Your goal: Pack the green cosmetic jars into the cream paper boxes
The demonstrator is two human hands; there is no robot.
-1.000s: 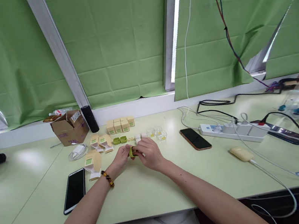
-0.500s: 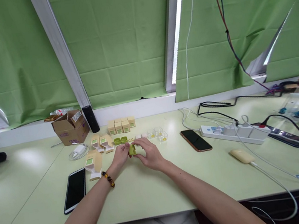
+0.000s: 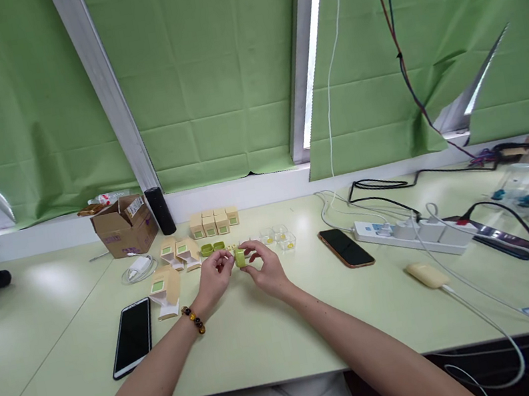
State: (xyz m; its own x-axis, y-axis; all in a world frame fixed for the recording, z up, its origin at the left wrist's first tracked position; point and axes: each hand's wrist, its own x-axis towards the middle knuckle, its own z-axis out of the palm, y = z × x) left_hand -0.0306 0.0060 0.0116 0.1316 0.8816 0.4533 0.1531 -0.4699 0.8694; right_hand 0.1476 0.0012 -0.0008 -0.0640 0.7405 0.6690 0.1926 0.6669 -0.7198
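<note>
A small yellow-green box (image 3: 239,258) is held up over the table between the fingertips and thumb of my right hand (image 3: 269,271). Just to its left is my left hand (image 3: 215,277), thumb and fingers pinched together; whether anything tiny is in that pinch cannot be made out. A gap shows between the left fingertips and the box. Behind the hands sit two open green boxes (image 3: 213,248), with small yellow pieces (image 3: 232,247) beside them. Several clear round dishes (image 3: 286,243) with yellow bits inside stand behind my right hand.
Opened cardboard sleeves (image 3: 165,291) lie to the left, with several closed small cartons (image 3: 209,225) behind. A phone (image 3: 132,336) is at left, another phone (image 3: 346,248) at right. A power strip (image 3: 412,234) and cables spread rightward. A brown carton (image 3: 126,228) stands back left.
The green box has shifted slightly right and now sits in my right hand alone. My left fingers have come off it and closed into a pinch.
</note>
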